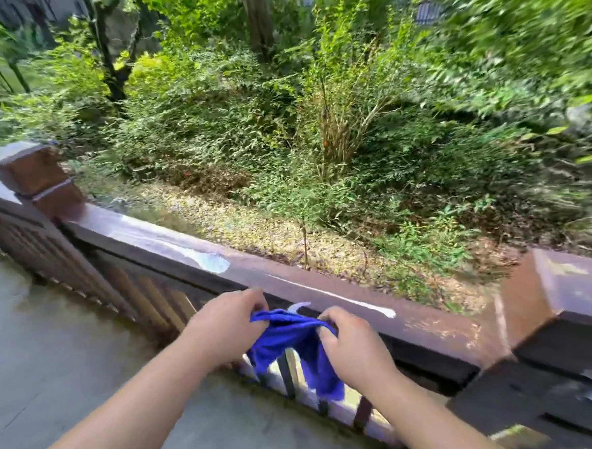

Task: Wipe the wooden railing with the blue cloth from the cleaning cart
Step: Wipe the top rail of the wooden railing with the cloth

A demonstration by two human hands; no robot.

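A dark brown wooden railing (pixel 325 284) runs from the upper left to the lower right, with shiny wet patches on its top. A blue cloth (pixel 294 344) hangs in front of the rail, just below its top edge. My left hand (pixel 224 327) grips the cloth's left end and my right hand (pixel 352 345) grips its right end, so the cloth is stretched between them with loose folds drooping down. Both hands are close to the rail's near side. The cleaning cart is out of view.
A square wooden post (pixel 35 176) stands at the left and another post (pixel 566 299) at the right. Vertical slats (pixel 147 294) fill the railing below. Grey concrete floor (pixel 54 357) lies on my side. Dense green shrubs (pixel 316 120) and leaf litter lie beyond.
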